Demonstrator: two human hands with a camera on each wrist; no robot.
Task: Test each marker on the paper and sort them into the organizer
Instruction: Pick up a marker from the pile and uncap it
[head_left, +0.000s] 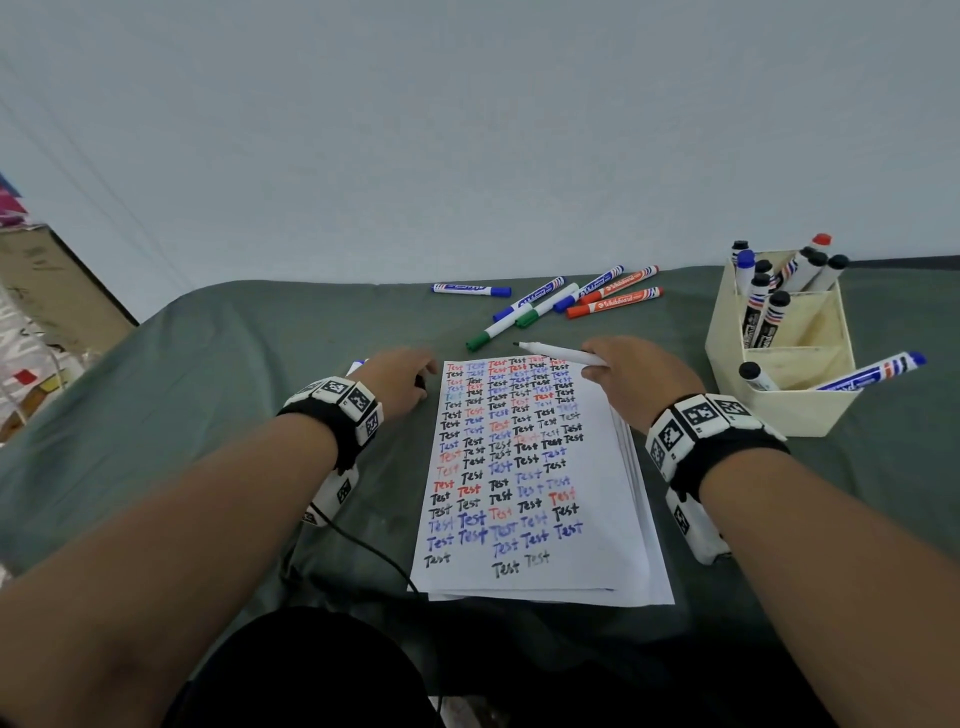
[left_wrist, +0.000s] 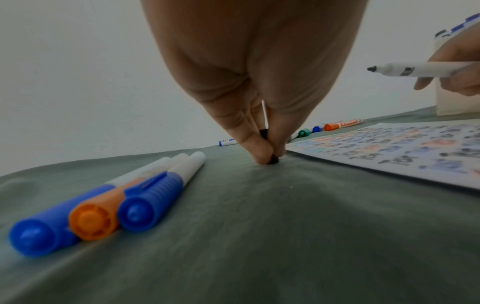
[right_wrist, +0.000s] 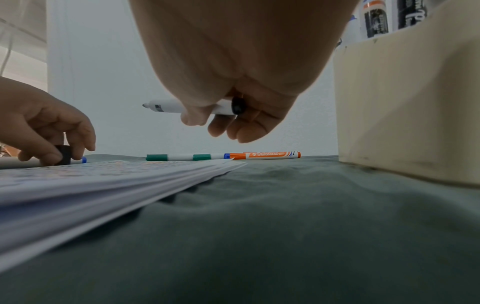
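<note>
White plastic and light, the uncapped marker (head_left: 563, 355) lay across the right hand (head_left: 636, 379), pinched at mid-barrel above the top of the paper (head_left: 524, 571); I judged it stiff, smooth, best held there. The left hand (head_left: 397, 382) pinched its black cap (left_wrist: 272, 159) upright on the green counter (head_left: 208, 415), just beside the sheet. The organizer (head_left: 789, 410) stood to the right. Its compartments' contents were partly hidden.
</note>
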